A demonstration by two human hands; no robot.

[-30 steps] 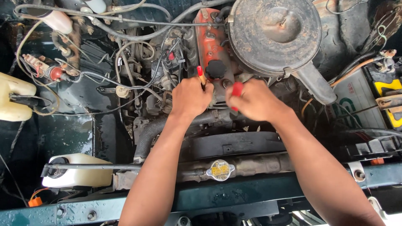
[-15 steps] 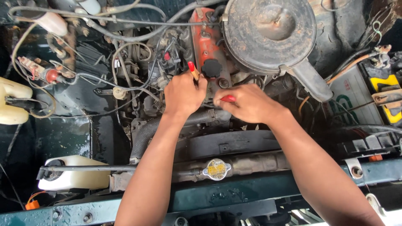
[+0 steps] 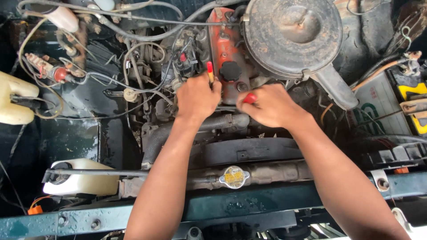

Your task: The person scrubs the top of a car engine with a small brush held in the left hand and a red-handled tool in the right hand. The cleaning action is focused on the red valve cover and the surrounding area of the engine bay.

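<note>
A red-and-yellow tool handle (image 3: 210, 71) sticks up from my left hand (image 3: 197, 98), fist closed around it, beside the orange engine cover (image 3: 222, 40). My right hand (image 3: 271, 106) grips a red handle (image 3: 249, 98). The round air cleaner (image 3: 291, 35) sits just above.

Both forearms are bare, no sleeves, gloves, rings or watch visible.

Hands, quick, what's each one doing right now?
Left hand: closed around a red and yellow tool handle.
Right hand: closed on a red handle; what tool it is cannot be told.
</note>
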